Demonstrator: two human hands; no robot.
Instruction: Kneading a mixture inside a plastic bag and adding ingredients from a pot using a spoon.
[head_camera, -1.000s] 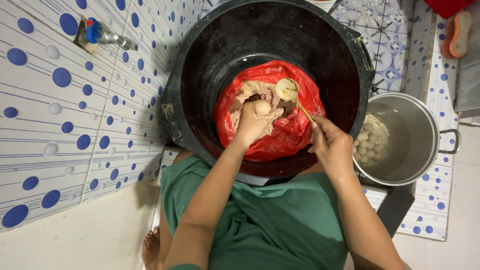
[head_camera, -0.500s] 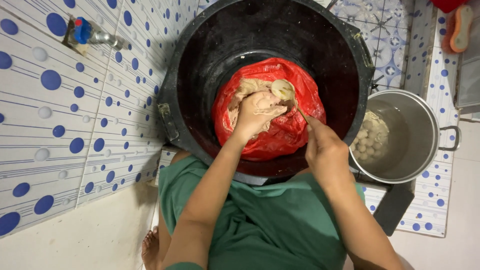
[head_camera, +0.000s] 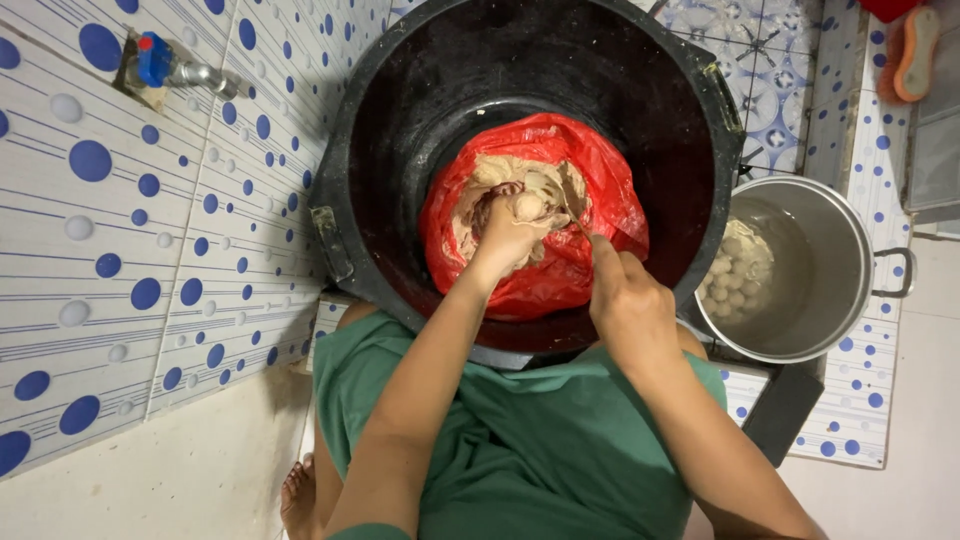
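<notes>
We squeezed a paste ball (head_camera: 528, 206) from our closed left hand (head_camera: 508, 232), right hand (head_camera: 628, 305) pinching a spoon (head_camera: 572, 195), red bag (head_camera: 600, 190) in black tub (head_camera: 400, 120).

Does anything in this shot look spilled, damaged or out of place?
Nothing stands out. The beige paste stays inside the red plastic bag lining the big black tub. The left hand squeezes out a ball, the right hand holds a spoon, and finished balls sit in the steel pot.
</notes>
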